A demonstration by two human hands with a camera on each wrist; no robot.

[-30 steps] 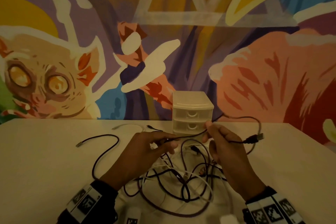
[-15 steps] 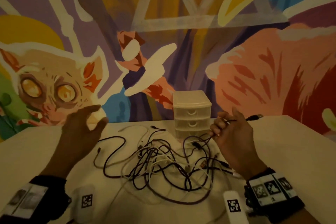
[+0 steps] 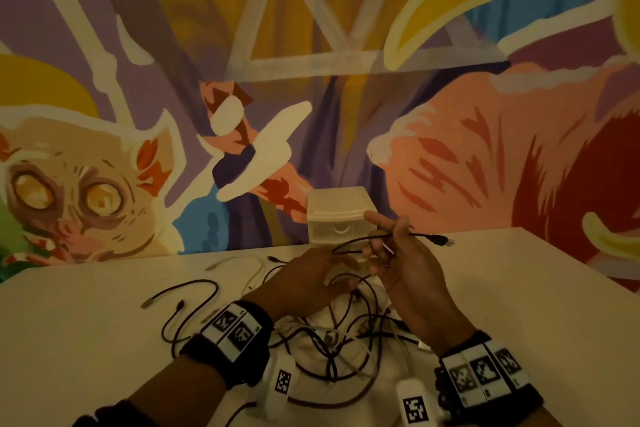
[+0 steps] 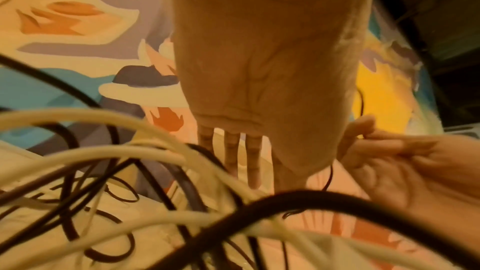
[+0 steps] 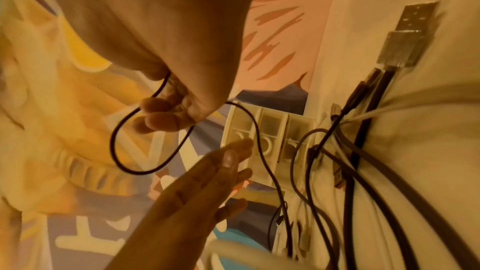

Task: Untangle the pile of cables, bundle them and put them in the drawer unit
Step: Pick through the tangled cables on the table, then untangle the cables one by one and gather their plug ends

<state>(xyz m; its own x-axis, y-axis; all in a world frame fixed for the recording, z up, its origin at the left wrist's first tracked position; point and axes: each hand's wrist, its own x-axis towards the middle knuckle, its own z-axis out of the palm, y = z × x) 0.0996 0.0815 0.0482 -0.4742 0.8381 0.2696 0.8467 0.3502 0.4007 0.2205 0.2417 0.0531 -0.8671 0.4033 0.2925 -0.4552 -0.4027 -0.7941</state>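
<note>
A thin black cable [image 3: 420, 235] is pinched in the right hand [image 3: 408, 267]; the left hand [image 3: 311, 279] is held flat, fingers straight, above the cable pile [image 3: 332, 347].

Cable pile [image 3: 332, 340]: dark and white cables, still tangled, loops overlapping on the table in front of the drawer unit. One thin black cable [image 3: 360, 239] is lifted out of the pile, looped in the air, its USB plug [image 3: 441, 239] sticking out sideways to the right. Drawer unit [image 3: 337, 215]: small, translucent white plastic, three stacked drawers with curved handles, all closed, upright at the table's far edge against the wall.
</note>
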